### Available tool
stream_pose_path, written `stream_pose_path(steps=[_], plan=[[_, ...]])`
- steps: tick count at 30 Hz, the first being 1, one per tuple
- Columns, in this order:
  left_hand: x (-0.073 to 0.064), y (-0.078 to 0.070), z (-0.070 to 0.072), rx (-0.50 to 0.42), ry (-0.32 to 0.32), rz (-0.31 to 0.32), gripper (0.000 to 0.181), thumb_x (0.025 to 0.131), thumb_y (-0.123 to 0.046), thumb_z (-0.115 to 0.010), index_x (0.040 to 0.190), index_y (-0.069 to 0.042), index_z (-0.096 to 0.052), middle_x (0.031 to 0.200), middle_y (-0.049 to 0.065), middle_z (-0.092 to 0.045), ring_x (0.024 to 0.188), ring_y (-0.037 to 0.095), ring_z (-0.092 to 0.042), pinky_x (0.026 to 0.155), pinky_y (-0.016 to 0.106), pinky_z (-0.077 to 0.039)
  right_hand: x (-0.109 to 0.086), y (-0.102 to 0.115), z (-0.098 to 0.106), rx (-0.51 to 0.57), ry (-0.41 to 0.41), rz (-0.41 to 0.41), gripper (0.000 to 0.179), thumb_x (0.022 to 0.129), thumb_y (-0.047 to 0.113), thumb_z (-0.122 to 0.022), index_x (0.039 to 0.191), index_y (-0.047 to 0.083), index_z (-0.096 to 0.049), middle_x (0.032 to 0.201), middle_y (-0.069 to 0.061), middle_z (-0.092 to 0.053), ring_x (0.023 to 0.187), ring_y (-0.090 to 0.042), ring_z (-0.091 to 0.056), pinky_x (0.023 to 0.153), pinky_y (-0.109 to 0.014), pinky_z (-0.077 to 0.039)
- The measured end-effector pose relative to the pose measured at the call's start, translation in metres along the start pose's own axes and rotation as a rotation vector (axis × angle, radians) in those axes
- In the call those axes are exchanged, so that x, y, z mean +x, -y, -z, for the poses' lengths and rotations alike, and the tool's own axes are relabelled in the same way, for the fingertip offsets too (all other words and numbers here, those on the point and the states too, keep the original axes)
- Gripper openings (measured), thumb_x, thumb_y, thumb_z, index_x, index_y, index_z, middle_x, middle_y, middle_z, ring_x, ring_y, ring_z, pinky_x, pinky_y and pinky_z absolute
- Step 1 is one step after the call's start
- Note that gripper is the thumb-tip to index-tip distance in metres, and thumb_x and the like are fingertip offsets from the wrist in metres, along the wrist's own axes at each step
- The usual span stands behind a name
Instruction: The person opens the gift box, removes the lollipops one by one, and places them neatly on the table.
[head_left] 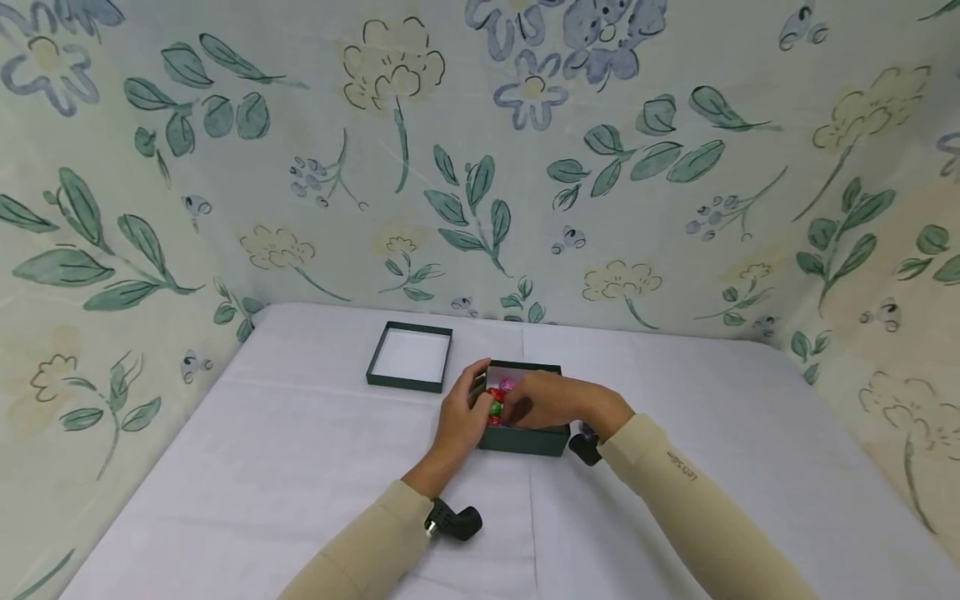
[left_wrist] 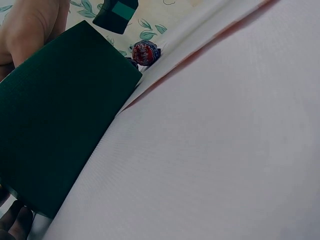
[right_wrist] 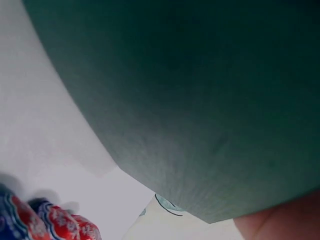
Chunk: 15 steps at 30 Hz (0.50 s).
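Observation:
A dark green open box (head_left: 522, 441) stands on the table with several round wrapped candies (head_left: 496, 408) inside, in red, green and pink. My left hand (head_left: 459, 417) holds the box by its left wall, thumb at the rim; some of its fingers (left_wrist: 19, 222) show at the box's lower corner in the left wrist view. My right hand (head_left: 555, 398) reaches over the right side into the box, fingers bent downward among the candies. Its fingertips are hidden, so whether it pinches a candy does not show. The box's outer wall (right_wrist: 175, 110) fills most of the right wrist view.
A square dark green lid (head_left: 405, 384), white inside, lies upturned behind and left of the box. Beside the box on the right, more wrapped candies (right_wrist: 62, 222) in red and blue lie on the white tablecloth (head_left: 322, 433). Floral cloth (head_left: 465, 108) hangs behind the table.

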<state>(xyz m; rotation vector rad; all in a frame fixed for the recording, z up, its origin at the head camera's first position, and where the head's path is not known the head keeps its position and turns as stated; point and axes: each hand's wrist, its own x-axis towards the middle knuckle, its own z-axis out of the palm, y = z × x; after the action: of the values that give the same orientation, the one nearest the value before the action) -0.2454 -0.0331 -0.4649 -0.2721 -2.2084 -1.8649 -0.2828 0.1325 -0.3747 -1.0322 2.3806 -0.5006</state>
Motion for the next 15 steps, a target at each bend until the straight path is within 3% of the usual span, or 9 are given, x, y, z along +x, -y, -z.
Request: stream_pose_path(steps=[9, 15], plan=[[-0.0009, -0.0008, 0.0022, 0.007, 0.002, 0.008, 0.052, 0.089, -0.005, -0.048, 0.139, -0.019, -0.048, 0.141, 0.001, -0.05, 0.127, 0.021, -0.05, 0.105, 0.039, -0.042, 0.0026, 0.0026, 0.0001, 0.006, 0.012, -0.027, 0.015, 0.085, 0.007, -0.07, 0.093, 0.02, -0.073, 0.088, 0.011, -0.067, 0.079, -0.006, -0.063, 0.077, -0.023, -0.055], [-0.004, 0.0002, 0.0019, -0.002, 0.006, -0.025, 0.053, 0.088, -0.004, -0.048, 0.14, -0.013, -0.048, 0.141, 0.004, -0.05, 0.127, 0.023, -0.05, 0.104, 0.041, -0.043, 0.001, 0.003, -0.0037, -0.003, 0.01, -0.028, 0.016, 0.085, 0.006, -0.068, 0.093, 0.02, -0.071, 0.084, 0.01, -0.064, 0.076, -0.009, -0.06, 0.072, -0.024, -0.054]])
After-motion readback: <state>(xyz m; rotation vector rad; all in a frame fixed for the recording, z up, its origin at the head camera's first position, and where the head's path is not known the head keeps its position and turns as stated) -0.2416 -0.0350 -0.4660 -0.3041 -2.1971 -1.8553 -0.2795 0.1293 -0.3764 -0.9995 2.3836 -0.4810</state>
